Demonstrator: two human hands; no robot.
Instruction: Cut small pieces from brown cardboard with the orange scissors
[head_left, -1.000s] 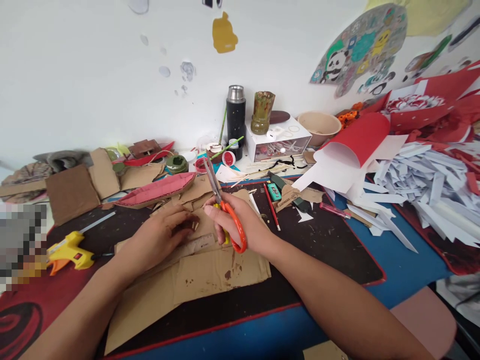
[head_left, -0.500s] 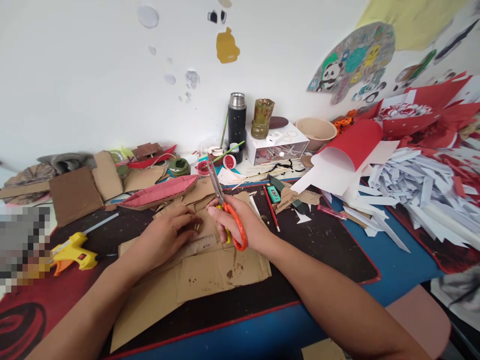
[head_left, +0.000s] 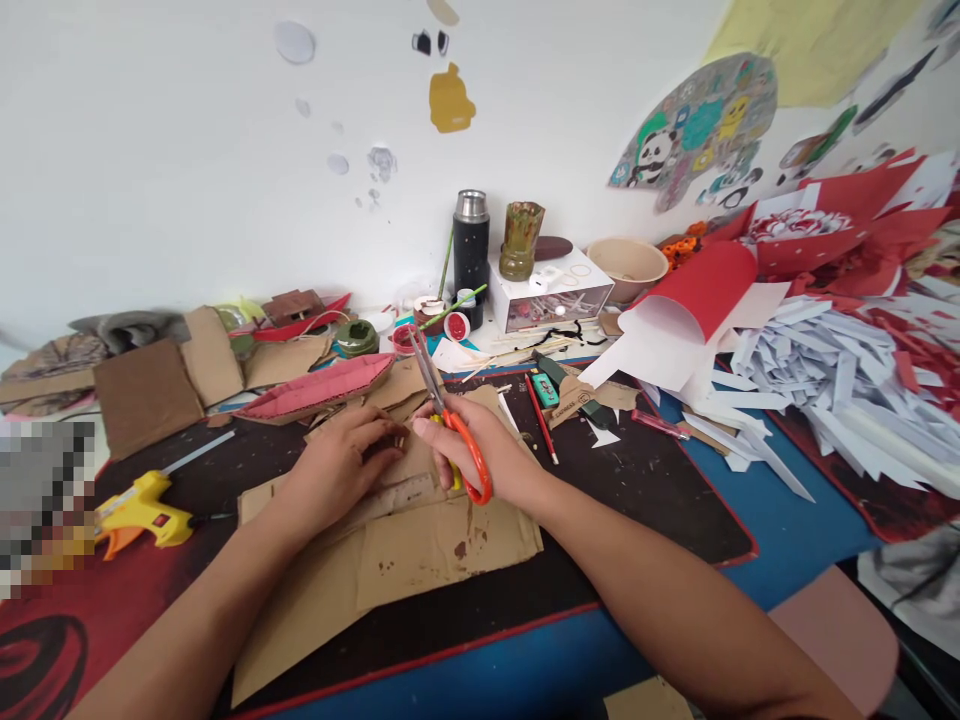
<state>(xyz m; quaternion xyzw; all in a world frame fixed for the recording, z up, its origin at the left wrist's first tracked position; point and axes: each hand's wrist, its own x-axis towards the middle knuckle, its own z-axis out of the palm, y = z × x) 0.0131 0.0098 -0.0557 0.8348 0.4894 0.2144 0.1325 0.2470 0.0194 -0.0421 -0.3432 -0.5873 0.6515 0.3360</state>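
Note:
My right hand [head_left: 480, 445] is closed round scissors [head_left: 466, 440] with orange handles. Their metal blades point up and away, and a bit of yellow shows under my fingers. To its left, my left hand [head_left: 349, 460] rests over the cardboard [head_left: 442, 545] with its fingers curled in and thumb near the fingertips. A tiny pale bit shows at those fingertips, too small to name. A clear ruler [head_left: 405, 493] lies on the cardboard just below my left fingers. The cardboard has brown stains and lies flat on a dark desk mat.
A yellow glue gun [head_left: 146, 510] lies at the left. Behind my hands are a pink-lined cardboard boat shape [head_left: 319, 388], paint jars [head_left: 358, 338] and a black flask [head_left: 471, 245]. To the right lie a red pencil [head_left: 541, 418], an eraser [head_left: 545, 388] and paper strips [head_left: 817, 375].
My left hand has shifted slightly, its thumb and fingers drawn a little closer together. The scissors stay in my right hand almost unmoved. The view has tilted slightly.

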